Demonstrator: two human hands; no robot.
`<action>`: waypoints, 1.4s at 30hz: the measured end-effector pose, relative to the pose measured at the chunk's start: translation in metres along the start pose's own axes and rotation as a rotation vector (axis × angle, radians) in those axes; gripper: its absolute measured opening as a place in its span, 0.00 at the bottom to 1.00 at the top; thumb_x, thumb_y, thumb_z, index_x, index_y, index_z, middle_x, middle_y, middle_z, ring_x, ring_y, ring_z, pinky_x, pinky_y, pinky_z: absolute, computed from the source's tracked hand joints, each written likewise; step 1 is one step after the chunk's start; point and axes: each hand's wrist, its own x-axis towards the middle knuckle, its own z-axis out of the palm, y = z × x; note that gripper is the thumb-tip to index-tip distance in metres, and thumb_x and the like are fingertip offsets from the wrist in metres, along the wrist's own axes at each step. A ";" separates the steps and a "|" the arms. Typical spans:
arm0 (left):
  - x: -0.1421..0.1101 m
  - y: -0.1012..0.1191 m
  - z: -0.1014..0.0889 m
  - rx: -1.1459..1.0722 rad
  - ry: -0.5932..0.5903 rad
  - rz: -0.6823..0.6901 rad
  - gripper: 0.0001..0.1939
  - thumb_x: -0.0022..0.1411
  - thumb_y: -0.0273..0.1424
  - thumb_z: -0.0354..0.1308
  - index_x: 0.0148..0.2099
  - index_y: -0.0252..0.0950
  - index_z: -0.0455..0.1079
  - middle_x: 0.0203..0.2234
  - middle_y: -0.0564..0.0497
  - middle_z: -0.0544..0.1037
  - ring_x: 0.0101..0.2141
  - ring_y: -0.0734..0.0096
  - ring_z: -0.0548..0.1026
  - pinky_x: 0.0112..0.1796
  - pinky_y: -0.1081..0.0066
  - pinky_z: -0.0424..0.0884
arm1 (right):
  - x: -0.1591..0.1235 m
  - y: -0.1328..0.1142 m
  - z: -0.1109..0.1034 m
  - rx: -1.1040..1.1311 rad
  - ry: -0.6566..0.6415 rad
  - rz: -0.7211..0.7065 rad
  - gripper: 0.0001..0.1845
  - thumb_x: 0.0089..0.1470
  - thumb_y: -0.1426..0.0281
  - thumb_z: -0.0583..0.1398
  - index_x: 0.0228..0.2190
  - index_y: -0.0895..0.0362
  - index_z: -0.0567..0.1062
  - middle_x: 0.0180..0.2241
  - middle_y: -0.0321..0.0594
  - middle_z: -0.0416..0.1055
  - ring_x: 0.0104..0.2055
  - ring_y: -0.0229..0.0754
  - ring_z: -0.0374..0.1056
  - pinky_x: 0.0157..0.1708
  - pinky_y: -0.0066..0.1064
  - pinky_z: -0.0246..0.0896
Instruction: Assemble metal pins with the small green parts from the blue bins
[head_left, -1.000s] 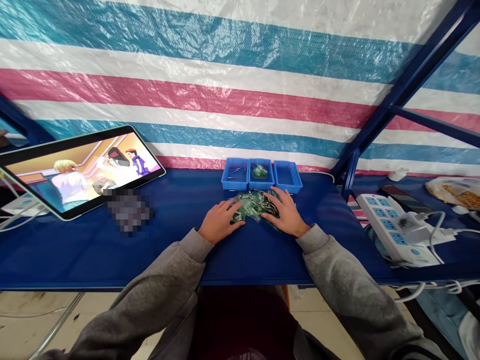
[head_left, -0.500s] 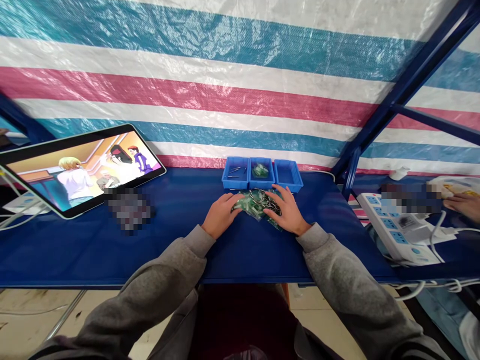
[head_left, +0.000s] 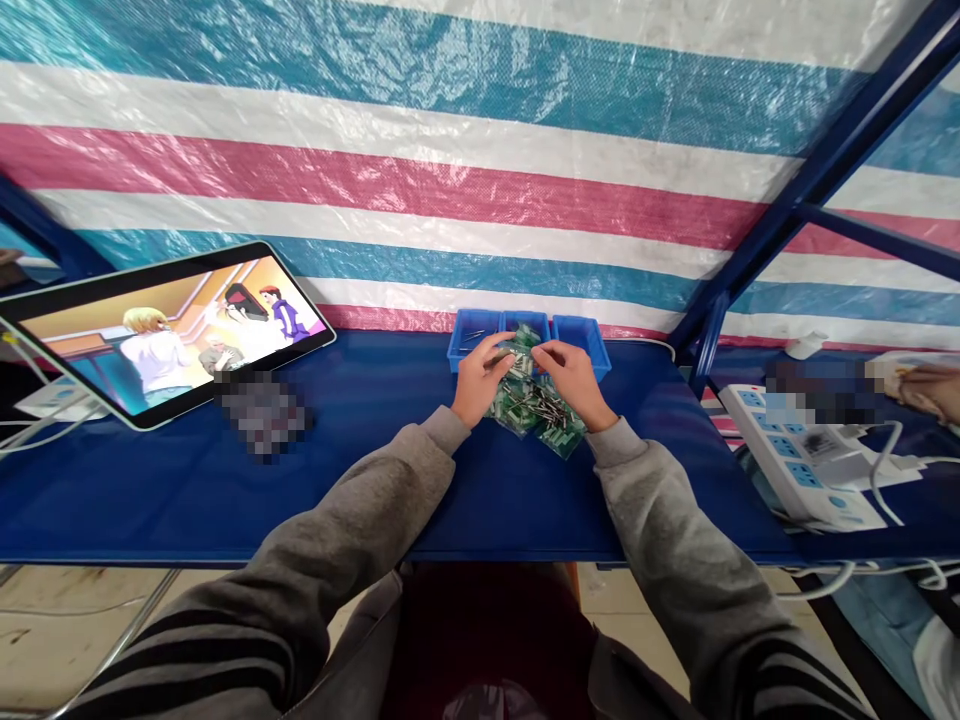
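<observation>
My left hand (head_left: 482, 382) and my right hand (head_left: 576, 384) are close together at the near edge of the blue trays, fingers curled inward. Between the fingertips is a small clear plastic bag (head_left: 526, 336) with green contents, overlapping the middle tray; both hands appear to pinch it. Just below them, on the table, lies a pile of small clear-and-green bags (head_left: 517, 412). Thin dark and silver metal pieces (head_left: 551, 408) show on this pile. My left thumb and fingers partly hide the near tray wall.
Three blue trays stand joined in a row; the left tray (head_left: 454, 345) holds thin metal pieces. A tablet (head_left: 172, 335) leans at the left beside a blurred object (head_left: 264, 415). A power strip (head_left: 799, 460) lies right, near another person's hand (head_left: 930, 388).
Both hands have moved forward from the bag pile to the trays, and their fingers have closed in. More of the pile and its metal pieces now shows.
</observation>
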 end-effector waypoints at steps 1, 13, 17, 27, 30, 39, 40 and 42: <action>-0.002 -0.001 0.001 -0.017 0.015 -0.015 0.24 0.63 0.43 0.57 0.56 0.34 0.67 0.36 0.47 0.79 0.39 0.62 0.77 0.41 0.65 0.74 | -0.002 0.000 0.001 0.012 0.000 -0.007 0.20 0.55 0.53 0.57 0.27 0.57 0.74 0.24 0.37 0.72 0.27 0.41 0.67 0.31 0.33 0.63; -0.012 -0.008 -0.003 -0.157 -0.244 -0.159 0.22 0.54 0.46 0.64 0.38 0.31 0.72 0.29 0.47 0.78 0.29 0.66 0.76 0.32 0.66 0.75 | -0.026 0.009 0.006 -0.061 0.052 -0.065 0.19 0.56 0.53 0.57 0.29 0.56 0.74 0.24 0.37 0.72 0.22 0.40 0.66 0.28 0.33 0.64; -0.010 -0.008 -0.006 -0.242 -0.201 -0.212 0.25 0.52 0.45 0.66 0.45 0.33 0.69 0.24 0.53 0.74 0.24 0.71 0.73 0.30 0.67 0.74 | -0.030 0.006 0.004 0.025 0.014 -0.074 0.20 0.61 0.56 0.52 0.43 0.55 0.75 0.26 0.38 0.74 0.26 0.42 0.70 0.32 0.35 0.68; -0.011 -0.005 -0.018 -0.433 -0.348 -0.323 0.33 0.58 0.46 0.62 0.61 0.38 0.58 0.24 0.54 0.70 0.24 0.71 0.71 0.29 0.67 0.72 | -0.032 0.002 -0.002 -0.125 -0.103 -0.325 0.20 0.64 0.58 0.49 0.45 0.53 0.76 0.42 0.46 0.74 0.41 0.46 0.71 0.41 0.39 0.69; -0.011 -0.004 -0.017 -0.260 -0.299 -0.222 0.27 0.63 0.50 0.54 0.55 0.37 0.66 0.32 0.47 0.73 0.30 0.67 0.72 0.29 0.66 0.73 | -0.031 0.003 -0.002 -0.254 -0.034 -0.339 0.19 0.64 0.58 0.50 0.40 0.54 0.76 0.43 0.48 0.72 0.46 0.48 0.70 0.45 0.40 0.68; -0.015 0.001 -0.015 0.138 -0.232 0.070 0.22 0.61 0.51 0.55 0.34 0.35 0.74 0.29 0.47 0.77 0.31 0.65 0.73 0.35 0.65 0.73 | -0.031 0.006 0.002 -0.107 0.019 -0.304 0.15 0.60 0.57 0.57 0.38 0.54 0.75 0.30 0.41 0.76 0.32 0.44 0.73 0.35 0.35 0.69; -0.015 0.000 -0.015 0.118 -0.224 0.060 0.22 0.61 0.50 0.56 0.32 0.34 0.74 0.26 0.48 0.76 0.29 0.66 0.73 0.33 0.67 0.72 | -0.032 0.005 0.002 -0.076 0.016 -0.284 0.15 0.60 0.58 0.57 0.41 0.54 0.75 0.30 0.39 0.76 0.31 0.44 0.72 0.35 0.35 0.69; -0.014 -0.001 -0.015 0.051 -0.197 0.024 0.22 0.60 0.49 0.58 0.29 0.33 0.72 0.23 0.50 0.74 0.27 0.68 0.72 0.30 0.70 0.71 | -0.033 0.003 0.001 -0.015 0.005 -0.271 0.16 0.63 0.60 0.53 0.47 0.53 0.73 0.31 0.39 0.75 0.32 0.42 0.72 0.37 0.36 0.69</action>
